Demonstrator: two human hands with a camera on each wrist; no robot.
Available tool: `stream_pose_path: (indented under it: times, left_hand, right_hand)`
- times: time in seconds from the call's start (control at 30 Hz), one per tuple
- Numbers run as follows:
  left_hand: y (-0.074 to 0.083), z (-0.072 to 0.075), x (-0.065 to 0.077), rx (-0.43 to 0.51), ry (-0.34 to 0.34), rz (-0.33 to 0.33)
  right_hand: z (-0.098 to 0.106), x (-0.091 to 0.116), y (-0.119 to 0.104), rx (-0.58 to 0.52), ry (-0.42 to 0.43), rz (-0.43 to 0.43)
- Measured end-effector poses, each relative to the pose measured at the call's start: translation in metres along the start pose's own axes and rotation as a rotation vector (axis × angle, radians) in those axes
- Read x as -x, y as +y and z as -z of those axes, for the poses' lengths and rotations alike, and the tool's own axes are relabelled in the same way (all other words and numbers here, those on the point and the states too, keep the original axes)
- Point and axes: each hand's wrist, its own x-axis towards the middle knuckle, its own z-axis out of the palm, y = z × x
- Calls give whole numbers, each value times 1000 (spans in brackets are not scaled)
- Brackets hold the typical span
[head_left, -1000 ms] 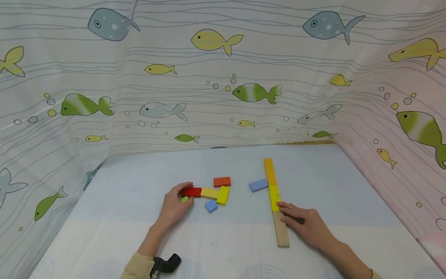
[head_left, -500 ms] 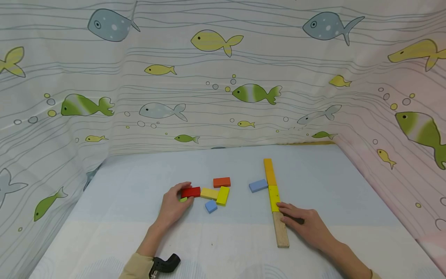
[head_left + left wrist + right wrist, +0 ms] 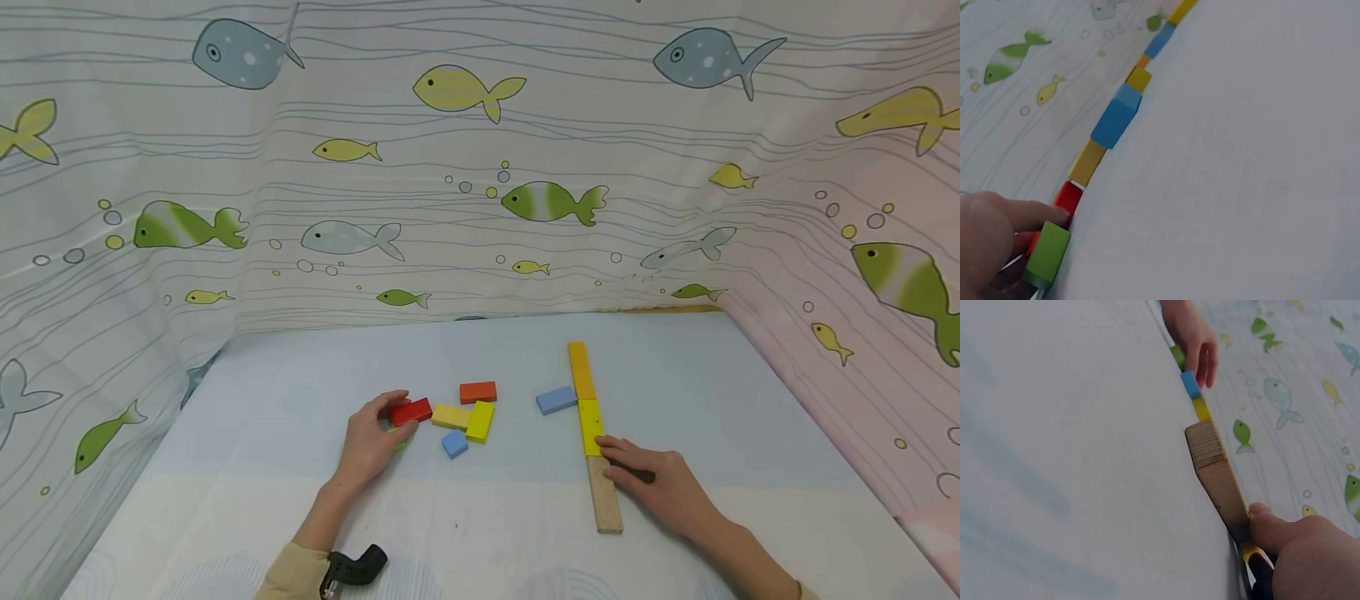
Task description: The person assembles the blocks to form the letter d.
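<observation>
Gripping a red block (image 3: 411,412) between thumb and fingers, the left hand (image 3: 372,437) stands at the left end of a loose block group. The right hand (image 3: 667,487), fingers slightly bent and not wrapped round anything, touches the right side of a straight row where a yellow block (image 3: 590,421) meets a wooden block (image 3: 606,500).

Edges: the tabletop (image 3: 517,500) ends at a fish-printed curtain (image 3: 442,200) along the far side; the row's far end stops short of it. A broad strip of cloth separates group and row, interrupted by a blue block (image 3: 556,400) beside the row. More cloth extends right of the row and on the near side.

Orientation: the red block's long axis runs crosswise, its right end angled slightly away from the person, just beside a pale yellow block (image 3: 450,416). The row, with an orange section (image 3: 581,371) farthest, runs near to far, its far end leaning slightly left.

Visibility: the left hand covers the red block's left end and part of a green block (image 3: 1049,253). Contact between blue block and row cannot be confirmed. The forearms are cut off at the lower border in the head view.
</observation>
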Motion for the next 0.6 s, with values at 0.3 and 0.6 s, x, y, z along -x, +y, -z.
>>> stream_pose_path:
  times: [0.3,0.6]
  left_hand:
    - [-1,0,0,1,16,-7]
    - [2,0,0,9,60,-13]
  right_hand:
    - [-1,0,1,18,1,0]
    - [0,0,0,4,1,-1]
